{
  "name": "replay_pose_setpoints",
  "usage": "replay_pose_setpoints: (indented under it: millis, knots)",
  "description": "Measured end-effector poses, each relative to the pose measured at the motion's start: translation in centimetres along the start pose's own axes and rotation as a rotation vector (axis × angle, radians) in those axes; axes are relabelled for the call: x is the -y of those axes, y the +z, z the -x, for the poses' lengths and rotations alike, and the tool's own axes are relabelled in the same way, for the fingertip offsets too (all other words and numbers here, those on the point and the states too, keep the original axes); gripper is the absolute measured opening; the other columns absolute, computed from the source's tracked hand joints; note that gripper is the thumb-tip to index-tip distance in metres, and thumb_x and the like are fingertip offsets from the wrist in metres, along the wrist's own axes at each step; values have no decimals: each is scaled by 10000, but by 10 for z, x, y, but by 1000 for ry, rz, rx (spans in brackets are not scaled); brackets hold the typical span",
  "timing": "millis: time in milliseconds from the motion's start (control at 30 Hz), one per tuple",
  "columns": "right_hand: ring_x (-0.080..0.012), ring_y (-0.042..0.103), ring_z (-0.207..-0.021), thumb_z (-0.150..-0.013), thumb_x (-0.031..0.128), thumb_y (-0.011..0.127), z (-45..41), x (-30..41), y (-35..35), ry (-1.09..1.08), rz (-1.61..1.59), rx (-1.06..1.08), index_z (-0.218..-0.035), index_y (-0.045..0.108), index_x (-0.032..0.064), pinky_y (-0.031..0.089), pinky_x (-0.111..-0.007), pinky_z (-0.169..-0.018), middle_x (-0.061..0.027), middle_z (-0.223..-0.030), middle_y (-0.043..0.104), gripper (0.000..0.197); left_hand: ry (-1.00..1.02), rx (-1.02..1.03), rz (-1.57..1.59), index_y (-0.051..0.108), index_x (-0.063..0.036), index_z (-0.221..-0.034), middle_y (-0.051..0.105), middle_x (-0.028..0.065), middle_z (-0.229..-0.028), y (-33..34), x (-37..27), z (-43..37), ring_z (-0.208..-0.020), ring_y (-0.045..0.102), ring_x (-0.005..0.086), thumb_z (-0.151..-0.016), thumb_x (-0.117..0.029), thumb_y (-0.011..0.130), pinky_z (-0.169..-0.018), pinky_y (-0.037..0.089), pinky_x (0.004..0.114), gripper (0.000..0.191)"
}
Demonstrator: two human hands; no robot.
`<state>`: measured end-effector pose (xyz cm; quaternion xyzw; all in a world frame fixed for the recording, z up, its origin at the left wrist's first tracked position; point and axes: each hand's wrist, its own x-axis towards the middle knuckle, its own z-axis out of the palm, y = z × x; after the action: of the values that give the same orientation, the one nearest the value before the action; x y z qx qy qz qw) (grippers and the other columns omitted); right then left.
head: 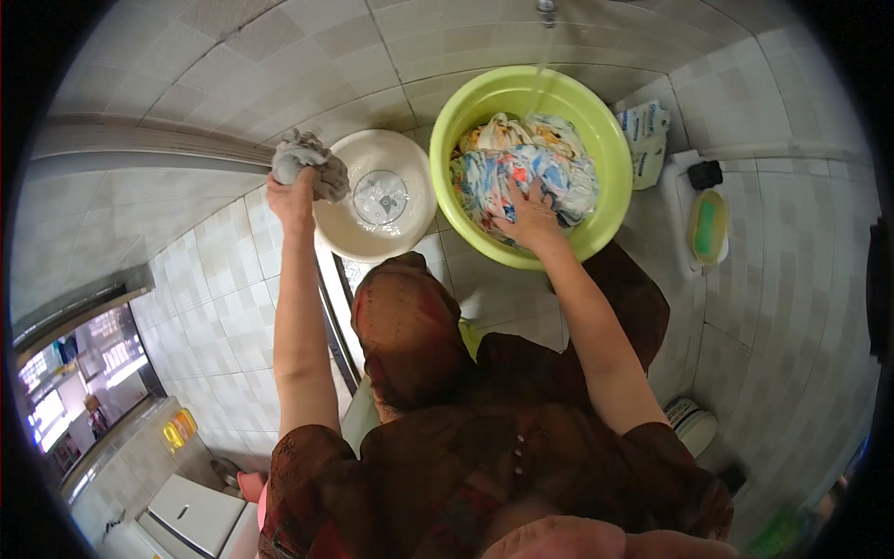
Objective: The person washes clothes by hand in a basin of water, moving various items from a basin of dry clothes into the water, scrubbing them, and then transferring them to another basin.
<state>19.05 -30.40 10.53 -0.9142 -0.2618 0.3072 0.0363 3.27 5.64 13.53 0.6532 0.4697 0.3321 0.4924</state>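
My left hand (293, 198) grips a bunched grey cloth (312, 162), raised beside the tiled wall at the left rim of a white basin (335, 241). A round printed picture marks that basin's wet bottom. My right hand (529, 215) rests with spread fingers on a heap of wet, patterned fabric (538, 164) inside a large lime-green tub (449, 209). White, blue, red and yellow show in the fabric. From a metal tap (547, 14) above, a thin stream of water (541, 77) falls into the tub.
Plastic packets (642, 140) stand against the tub's right side. Farther right, a yellow dish with a green bar (707, 227) sits on a white ledge beside a black object (705, 175). A lidded bucket (689, 426) is near the right wall. A doorway track (339, 293) runs below the basin.
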Motion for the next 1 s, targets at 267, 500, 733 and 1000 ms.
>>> replay_pose_setpoints:
  millis: [267,500,733,1000]
  knots:
    - [-497,391,-1213,-816,390,621,30,-25,-14,-106,-278,-153,-1415,338,133,382,-472,-994,-299,-1427,255,711,-17,265,443,568,-19,-1062,616,79,-971,21,-192,83,-855,605,197,-720,-57,689,-729,498,327,365]
    - [-299,530,-1111,-858,343,624,57,-54,-86,-284,-845,-237,-1382,372,48,440,-349,-902,-224,-1355,419,652,-213,587,680,552,-18,-1139,633,84,-1031,94,-211,145,-921,618,211,-833,-250,676,-761,507,343,404]
    - [-299,520,-1162,-860,329,629,55,-89,-84,-236,-646,-298,-1360,403,35,436,-350,-924,-213,-1289,502,623,502,915,-1121,549,-13,-1102,586,237,-1089,129,-102,159,-948,611,370,-818,-181,564,-816,506,434,330]
    - [-406,350,-1291,-839,370,627,55,-42,-65,-43,-157,-141,-1427,330,245,328,-518,-1031,-182,-1452,292,671,643,1073,-1205,238,-246,-1461,225,154,-1498,175,-74,199,-1306,347,387,-779,-379,686,-1028,370,452,828]
